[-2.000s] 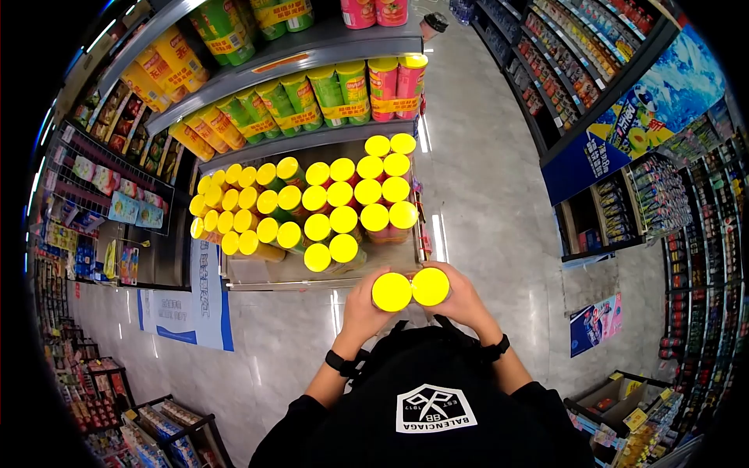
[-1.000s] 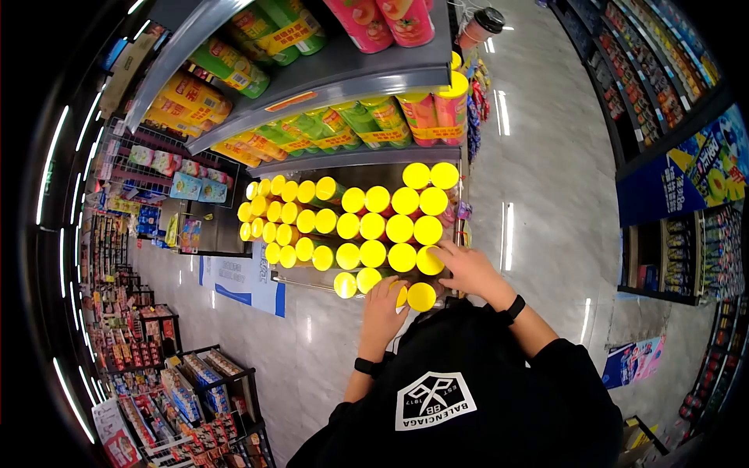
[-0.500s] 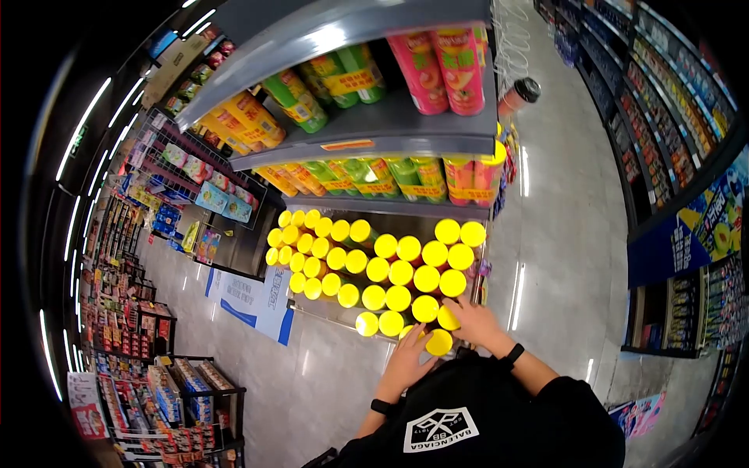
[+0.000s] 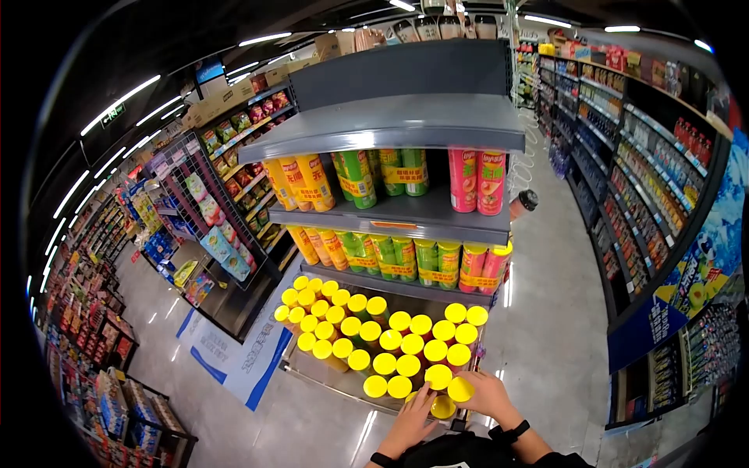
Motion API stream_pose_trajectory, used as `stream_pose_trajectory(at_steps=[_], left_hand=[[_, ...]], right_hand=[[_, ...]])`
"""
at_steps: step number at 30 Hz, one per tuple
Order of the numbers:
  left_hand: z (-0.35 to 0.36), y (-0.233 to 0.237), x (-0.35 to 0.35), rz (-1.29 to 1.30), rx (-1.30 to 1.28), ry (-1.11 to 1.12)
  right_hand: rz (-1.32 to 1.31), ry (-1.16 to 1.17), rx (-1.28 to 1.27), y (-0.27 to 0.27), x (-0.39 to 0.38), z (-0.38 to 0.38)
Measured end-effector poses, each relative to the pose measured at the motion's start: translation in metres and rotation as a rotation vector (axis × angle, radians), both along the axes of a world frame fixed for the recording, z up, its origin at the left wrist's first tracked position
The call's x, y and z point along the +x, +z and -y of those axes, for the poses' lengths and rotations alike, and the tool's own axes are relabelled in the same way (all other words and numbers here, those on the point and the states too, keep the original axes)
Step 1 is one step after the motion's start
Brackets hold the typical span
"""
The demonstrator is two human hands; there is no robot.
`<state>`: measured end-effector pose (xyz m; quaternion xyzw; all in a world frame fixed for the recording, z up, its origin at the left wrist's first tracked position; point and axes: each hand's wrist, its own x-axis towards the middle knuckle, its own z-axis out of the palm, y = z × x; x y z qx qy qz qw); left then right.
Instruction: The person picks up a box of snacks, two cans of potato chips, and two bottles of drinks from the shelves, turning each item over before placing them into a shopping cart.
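Fingers half bent, the right hand [image 4: 488, 395] touches one yellow-lidded canister [image 4: 459, 389], while the left hand [image 4: 411, 425] partly covers a second canister [image 4: 409, 397]. Whether they grip firmly, I cannot tell. Both canisters are at the front right corner of the bottom shelf [image 4: 346, 382].

- You have two hands in view: one left hand [image 4: 411, 422], one right hand [image 4: 485, 394].
- You wear two dark wristbands [image 4: 511, 432].
- You face nearly forty yellow-lidded cans [image 4: 412, 344]; overlap prevents an exact count.
- You can count three tall orange cans [image 4: 314, 179] and two tall pink cans [image 4: 491, 185] up top.
- Beneath those, you see two banded pink cans [image 4: 472, 265] and six banded green cans [image 4: 427, 260].
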<state>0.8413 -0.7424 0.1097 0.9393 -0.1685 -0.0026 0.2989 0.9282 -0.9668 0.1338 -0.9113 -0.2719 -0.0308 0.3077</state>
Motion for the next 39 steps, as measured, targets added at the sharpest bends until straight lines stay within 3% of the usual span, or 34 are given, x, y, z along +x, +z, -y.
stream_pose_trajectory(at_steps=[3, 9, 11, 13, 15, 17, 19, 21, 23, 25, 26, 27, 29, 31, 33, 39], left_hand=[[0.002, 0.008, -0.006, 0.141, -0.102, 0.083], [-0.007, 0.031, -0.017, 0.202, -0.305, 0.061], [-0.005, 0.035, -0.023, 0.191, -0.484, 0.040], [-0.001, 0.032, -0.029, 0.155, -0.540, 0.009], [0.005, 0.034, -0.037, -0.011, -0.691, -0.099], [0.014, 0.033, -0.046, 0.033, -0.677, -0.145], [0.021, 0.040, -0.056, -0.236, -0.855, -0.300], [0.026, 0.047, -0.069, -0.236, -0.882, -0.319], [0.034, 0.044, -0.084, -0.269, -0.947, -0.286], [0.044, 0.043, -0.099, -0.294, -0.994, -0.256], [0.050, 0.051, -0.105, -0.321, -1.107, -0.244], [0.056, 0.059, -0.113, -0.350, -1.217, -0.232], [0.066, 0.069, -0.125, -0.338, -1.224, -0.250], [0.078, 0.074, -0.140, -0.303, -1.299, -0.194], [0.091, 0.075, -0.160, -0.304, -1.219, -0.222], [0.134, 0.070, -0.235, -0.373, -1.204, -0.262]], right_hand=[[0.059, -0.054, 0.055, 0.030, -0.020, 0.001], [0.068, -0.323, 0.598, 0.072, -0.083, 0.009], [0.101, -0.342, 0.584, 0.071, -0.105, 0.016], [0.013, -0.323, 1.028, 0.078, -0.125, 0.015], [-0.028, -0.332, 1.095, 0.089, -0.144, 0.017], [0.013, -0.306, 1.282, 0.087, -0.158, 0.019], [0.052, -0.288, 1.304, 0.094, -0.169, 0.017], [-0.126, -0.327, 1.576, 0.104, -0.184, 0.011], [-0.159, -0.324, 1.594, 0.089, -0.197, 0.018], [-0.335, -0.296, 1.426, 0.069, -0.212, 0.027], [-0.331, -0.252, 1.279, 0.062, -0.219, 0.030], [-0.329, -0.253, 1.289, 0.062, -0.230, 0.031], [-0.585, -0.173, 1.160, 0.068, -0.253, 0.033], [-0.546, -0.118, 1.267, 0.076, -0.270, 0.037], [-0.456, -0.157, 1.207, 0.070, -0.290, 0.055], [-0.486, -0.250, 1.338, 0.054, -0.373, 0.104]])
